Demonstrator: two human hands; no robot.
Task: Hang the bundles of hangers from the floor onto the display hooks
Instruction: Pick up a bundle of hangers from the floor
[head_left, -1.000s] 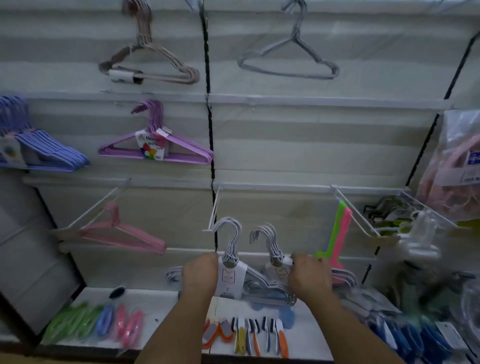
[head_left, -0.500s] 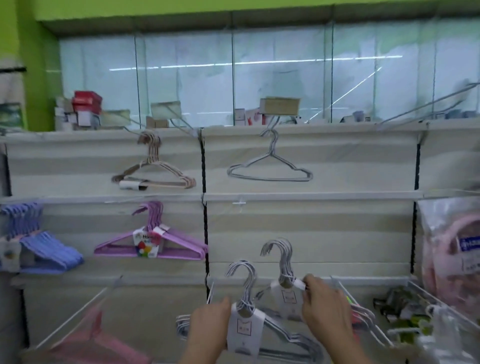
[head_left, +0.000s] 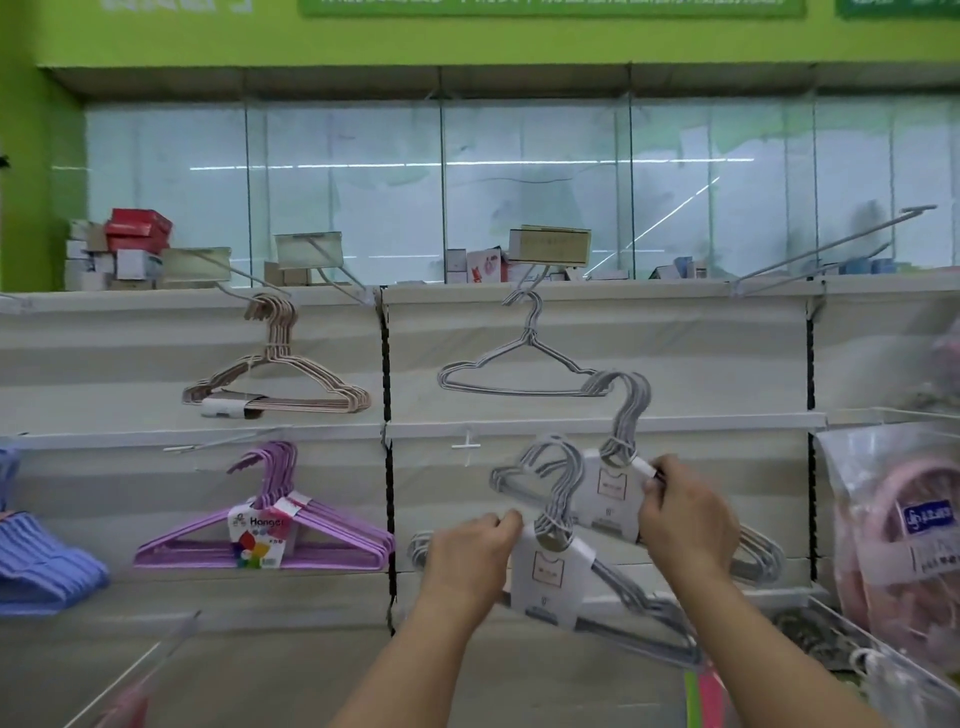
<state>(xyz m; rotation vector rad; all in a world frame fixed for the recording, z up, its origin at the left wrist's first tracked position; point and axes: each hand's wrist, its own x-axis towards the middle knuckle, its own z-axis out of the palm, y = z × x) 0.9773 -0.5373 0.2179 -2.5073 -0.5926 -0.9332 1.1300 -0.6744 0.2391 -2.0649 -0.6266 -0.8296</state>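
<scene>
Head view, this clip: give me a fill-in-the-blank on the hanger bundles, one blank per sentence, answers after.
1. Each hand grips one bundle of ____ hangers: left hand, right hand.
2. The higher of the two bundles is in the ____ hand.
3. The bundle labelled "Hanger" on the wall is ____ in colour.
4. The single grey hanger hangs to the ____ of the beige bundle.

Answers: grey; right; purple; right

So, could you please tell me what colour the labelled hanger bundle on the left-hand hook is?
Purple, clearest in the head view.
</scene>
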